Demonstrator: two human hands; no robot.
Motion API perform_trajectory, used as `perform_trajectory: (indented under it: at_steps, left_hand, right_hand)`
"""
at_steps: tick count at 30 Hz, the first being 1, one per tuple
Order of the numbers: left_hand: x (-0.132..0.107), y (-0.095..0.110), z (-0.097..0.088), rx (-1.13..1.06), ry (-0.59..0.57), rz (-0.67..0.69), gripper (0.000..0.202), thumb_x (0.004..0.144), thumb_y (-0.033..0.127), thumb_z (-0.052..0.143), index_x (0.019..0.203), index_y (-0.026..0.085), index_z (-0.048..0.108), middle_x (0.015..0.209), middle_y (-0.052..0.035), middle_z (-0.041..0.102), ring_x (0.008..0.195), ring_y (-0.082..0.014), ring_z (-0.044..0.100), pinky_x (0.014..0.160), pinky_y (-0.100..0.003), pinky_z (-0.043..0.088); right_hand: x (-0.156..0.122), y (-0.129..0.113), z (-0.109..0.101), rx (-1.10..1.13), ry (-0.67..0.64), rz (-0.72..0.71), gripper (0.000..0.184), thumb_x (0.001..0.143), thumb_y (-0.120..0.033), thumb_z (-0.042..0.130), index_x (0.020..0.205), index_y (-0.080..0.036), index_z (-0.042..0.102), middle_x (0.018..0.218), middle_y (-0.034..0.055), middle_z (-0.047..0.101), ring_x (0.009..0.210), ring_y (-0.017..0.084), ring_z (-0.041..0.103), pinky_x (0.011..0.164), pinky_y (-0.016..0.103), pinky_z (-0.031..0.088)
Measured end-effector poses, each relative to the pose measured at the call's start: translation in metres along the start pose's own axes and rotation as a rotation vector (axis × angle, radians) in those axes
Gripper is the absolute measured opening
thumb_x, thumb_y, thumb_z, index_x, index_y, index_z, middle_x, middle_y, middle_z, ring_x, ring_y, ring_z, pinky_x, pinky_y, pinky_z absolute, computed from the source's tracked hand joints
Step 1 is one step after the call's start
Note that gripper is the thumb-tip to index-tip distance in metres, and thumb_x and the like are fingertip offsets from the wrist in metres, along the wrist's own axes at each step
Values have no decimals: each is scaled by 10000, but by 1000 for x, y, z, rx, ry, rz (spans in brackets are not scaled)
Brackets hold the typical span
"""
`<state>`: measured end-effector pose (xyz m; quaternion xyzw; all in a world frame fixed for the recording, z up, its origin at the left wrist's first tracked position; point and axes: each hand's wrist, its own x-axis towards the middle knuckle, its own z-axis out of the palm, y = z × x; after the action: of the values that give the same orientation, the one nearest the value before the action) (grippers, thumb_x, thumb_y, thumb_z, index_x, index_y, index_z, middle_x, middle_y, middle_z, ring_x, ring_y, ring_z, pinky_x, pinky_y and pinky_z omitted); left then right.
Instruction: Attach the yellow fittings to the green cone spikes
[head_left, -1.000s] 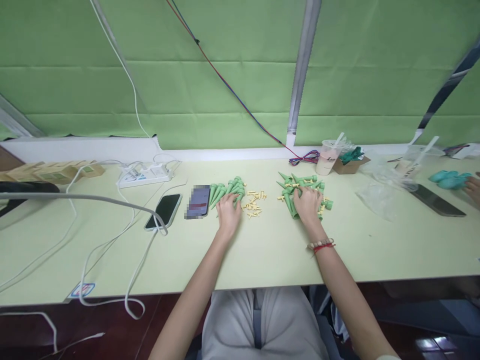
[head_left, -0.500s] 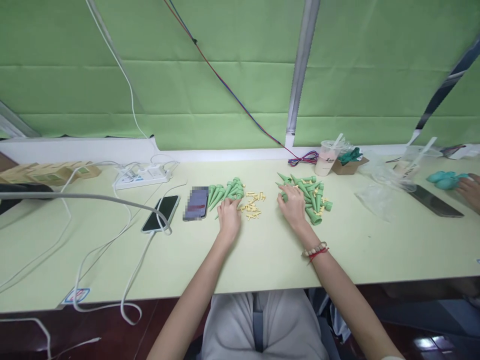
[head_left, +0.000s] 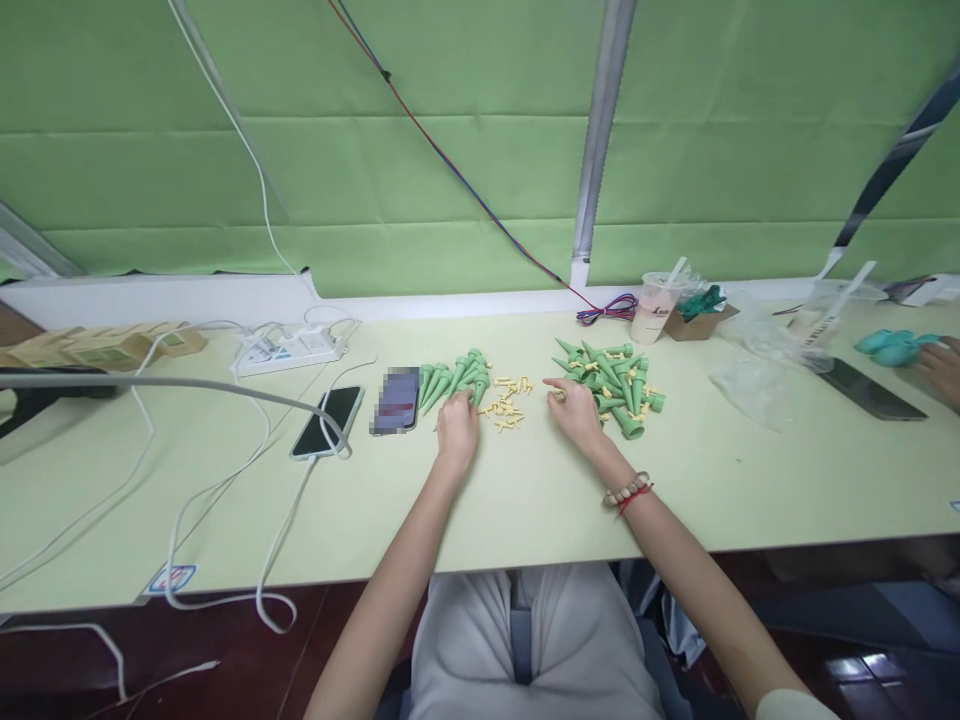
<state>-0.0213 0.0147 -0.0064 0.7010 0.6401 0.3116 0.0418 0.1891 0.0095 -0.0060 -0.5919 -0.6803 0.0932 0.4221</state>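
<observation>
My left hand (head_left: pixel 457 432) rests at the near edge of the left pile of green cones (head_left: pixel 448 382), its fingers curled together; what they hold, if anything, is hidden. Small yellow plastic pieces (head_left: pixel 507 408) lie loose just right of it, between the two piles. My right hand (head_left: pixel 576 412) is at the left side of the right pile of green cones (head_left: pixel 619 372), thumb and fingers pinched close together. Something tiny and yellowish shows at its fingertips, too small to name. Yellow bits show among the cones of that right pile.
Left of the cones lie a lit phone (head_left: pixel 396 400) and a dark-screened phone (head_left: pixel 328 422) with white cables. A power strip (head_left: pixel 291 352) stands behind. Right of the piles are a drink cup (head_left: pixel 651 308), a small cardboard box (head_left: pixel 699 322), plastic bags and another person's hand (head_left: pixel 941 370).
My right hand has drawn back slightly left from the right pile, toward the yellow pieces. My left hand stays at the left pile. The camera view has shifted slightly.
</observation>
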Motion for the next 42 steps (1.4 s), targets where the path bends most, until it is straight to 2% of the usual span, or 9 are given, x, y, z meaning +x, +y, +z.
perform_trajectory:
  at_steps: [5, 9, 13, 18, 25, 32, 36, 38, 42]
  left_hand:
    - [-1, 1, 1, -36, 78, 73, 309, 816, 117, 491, 1084, 105, 645, 968, -156, 674, 922, -286, 614, 821, -397, 468]
    - [-2, 3, 2, -51, 62, 124, 287, 830, 112, 463, 1004, 126, 691, 971, -151, 672, 935, -287, 606, 845, -414, 462]
    - [-2, 4, 4, -50, 16, 124, 309, 842, 107, 439, 982, 143, 712, 1037, -148, 667, 1012, -292, 584, 880, -435, 444]
    - [-3, 3, 9, 1, -32, 92, 297, 852, 148, 450, 949, 151, 731, 1076, -167, 648, 1050, -314, 555, 880, -469, 436]
    - [1, -8, 11, -102, 19, 23, 244, 789, 112, 503, 852, 166, 733, 902, -117, 678, 881, -248, 610, 819, -380, 476]
    - [5, -14, 19, -302, 110, -88, 379, 733, 2, 479, 1061, 101, 642, 867, -109, 640, 829, -214, 600, 812, -372, 475]
    - [8, -11, 18, -511, 184, -110, 379, 751, 44, 510, 1095, 143, 635, 913, -98, 614, 855, -210, 588, 831, -382, 471]
    - [8, -4, 15, -694, 128, -150, 311, 767, 115, 553, 1060, 155, 650, 976, -102, 624, 877, -209, 596, 834, -373, 474]
    - [3, 18, 6, -1104, -173, -177, 321, 764, 292, 633, 1064, 180, 647, 993, -85, 666, 965, -218, 616, 824, -334, 484]
  right_hand:
    - [-3, -8, 0, 24, -114, -91, 261, 801, -117, 531, 981, -197, 703, 964, 63, 715, 790, 184, 657, 773, 340, 509]
    - [-13, -19, 5, 41, -281, -283, 221, 785, -189, 641, 999, -211, 690, 1126, 75, 651, 1025, 216, 591, 840, 351, 486]
    - [-19, -22, 10, 36, -397, -312, 221, 799, -169, 638, 1014, -203, 678, 1099, 77, 628, 1051, 207, 564, 861, 343, 470]
    - [-19, -21, 12, 18, -391, -194, 214, 820, -157, 608, 1020, -199, 674, 1018, 58, 621, 887, 163, 595, 763, 288, 470]
    - [-20, -25, 15, -31, -356, -138, 215, 837, -180, 585, 1035, -202, 666, 1046, 55, 636, 897, 168, 595, 775, 290, 458]
    - [-17, -26, 14, -144, -359, -184, 221, 852, -173, 559, 1048, -193, 659, 1049, 67, 655, 1032, 204, 565, 835, 309, 445]
    - [-17, -24, 15, -127, -343, -177, 225, 832, -179, 576, 1038, -193, 664, 1019, 67, 659, 1003, 204, 569, 824, 310, 449]
    - [-17, -23, 16, -95, -335, -155, 236, 808, -193, 603, 1034, -189, 669, 995, 68, 656, 958, 205, 579, 802, 311, 456]
    - [-16, -17, 19, -13, -337, -133, 272, 774, -185, 629, 1043, -176, 677, 952, 69, 632, 857, 188, 597, 766, 301, 467]
